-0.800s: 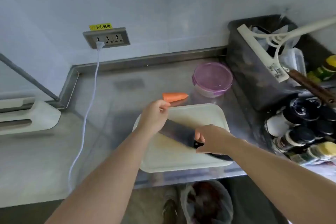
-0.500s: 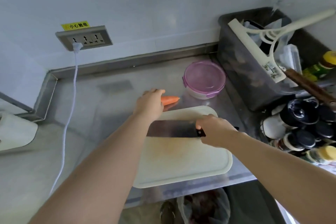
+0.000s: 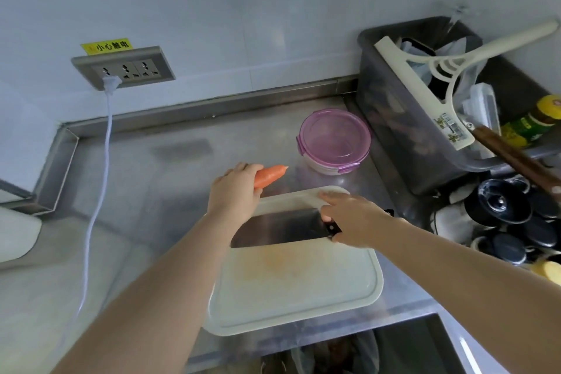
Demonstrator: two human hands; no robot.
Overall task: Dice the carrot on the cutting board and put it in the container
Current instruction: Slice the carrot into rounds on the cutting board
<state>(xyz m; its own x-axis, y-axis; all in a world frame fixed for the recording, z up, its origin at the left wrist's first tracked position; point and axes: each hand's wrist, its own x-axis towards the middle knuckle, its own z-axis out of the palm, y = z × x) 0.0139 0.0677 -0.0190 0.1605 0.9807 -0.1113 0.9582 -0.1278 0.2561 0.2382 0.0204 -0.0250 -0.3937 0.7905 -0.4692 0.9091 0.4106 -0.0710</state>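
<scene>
Looking down from head height at a steel counter (image 3: pixel 182 167), with one pale cutting board (image 3: pixel 297 291) at the centre, its near edge reaching the counter's front edge. One left hand (image 3: pixel 235 191) curls round the thick end of one carrot (image 3: pixel 268 175) at 11 o'clock of the board, just past the board's far edge; the carrot's tip points toward 2 o'clock, and whether it touches the counter cannot be told. One right hand (image 3: pixel 353 218) grips the black handle of one broad knife (image 3: pixel 279 228), forefinger stretched out above the blade, which lies across the board's far half with its flat side showing. One round container (image 3: pixel 334 138) with a purple lid clipped on stands at 1 o'clock of the board, apart from it and just beside a dark tub (image 3: pixel 394 130). Bare steel stretches from 9 to 12 o'clock of the board, bounded by a raised lip along the back wall. At 2 to 3 o'clock the room is tight: the tub, one white squeegee (image 3: pixel 425 91) leaning in it, and a cluster of dark-lidded jars (image 3: pixel 498 206). One wall socket (image 3: pixel 124 68) with three outlets holds one plug, whose white cable (image 3: pixel 97 191) trails down at 9 o'clock.
</scene>
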